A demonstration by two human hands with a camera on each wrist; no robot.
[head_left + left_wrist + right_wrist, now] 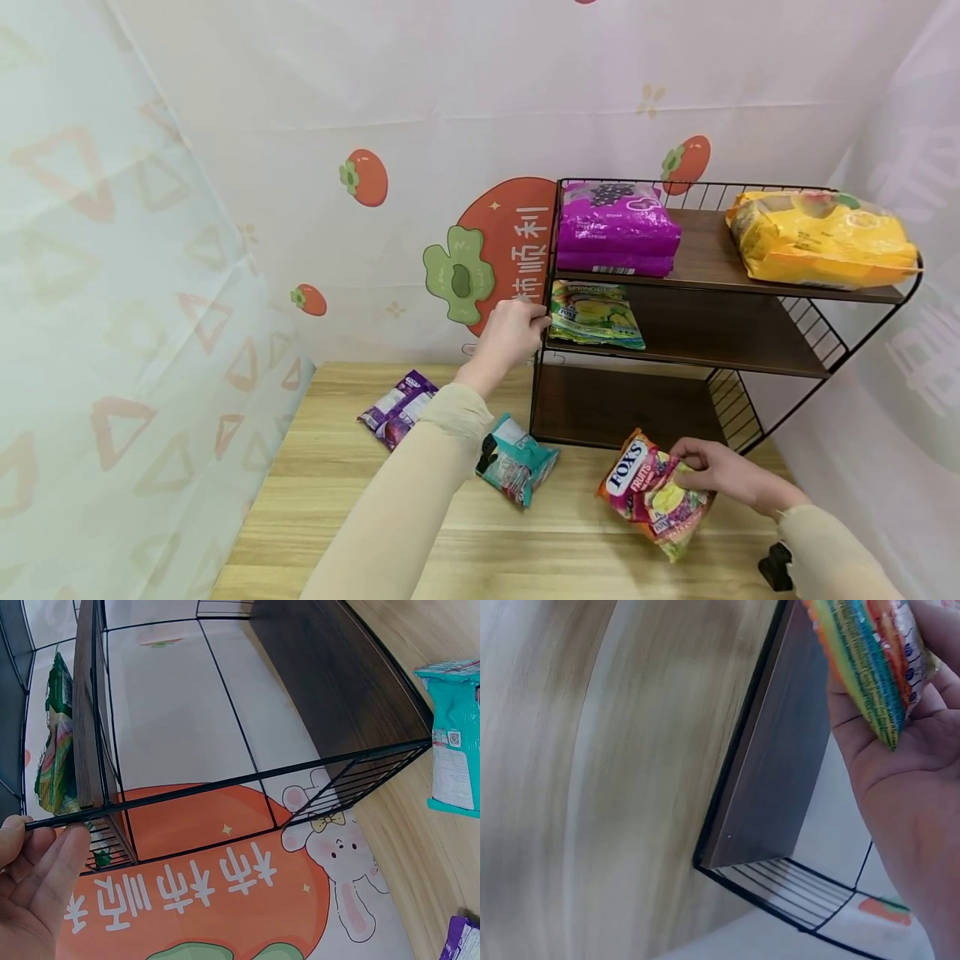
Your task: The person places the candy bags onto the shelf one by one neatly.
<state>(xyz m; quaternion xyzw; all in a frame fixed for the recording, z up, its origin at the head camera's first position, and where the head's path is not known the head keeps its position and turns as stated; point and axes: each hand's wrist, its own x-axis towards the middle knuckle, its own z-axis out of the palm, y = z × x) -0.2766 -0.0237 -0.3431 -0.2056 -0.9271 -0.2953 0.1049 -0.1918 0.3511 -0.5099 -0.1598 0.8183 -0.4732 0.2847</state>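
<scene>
Head view shows a person's left hand (513, 329) at the left front upright of a 3-tier rack of black wire and dark brown boards (622, 404). Its fingers and thumb are drawn in close, pinching the black frame, as the left wrist view confirms. Below and in front of the bottom board, the right hand (716, 467) holds a shiny red and pink plastic FOX'S FRUITS bag (652, 500) by its right edge, the thumb on the printed front, the grip closed on the bag, which tilts.

On the middle board, just beside the left hand, rests a flat green and yellow plastic bag (596, 317). The top board bears 2 bags, well apart: a plump purple plastic bag (615, 233) at the left, a bulky yellow plastic bag (825, 242) at the right. On the pale wooden table (525, 550) lie a teal plastic packet (517, 458) and a purple and white plastic packet (401, 408), the latter partly hidden by the left sleeve (420, 475).
</scene>
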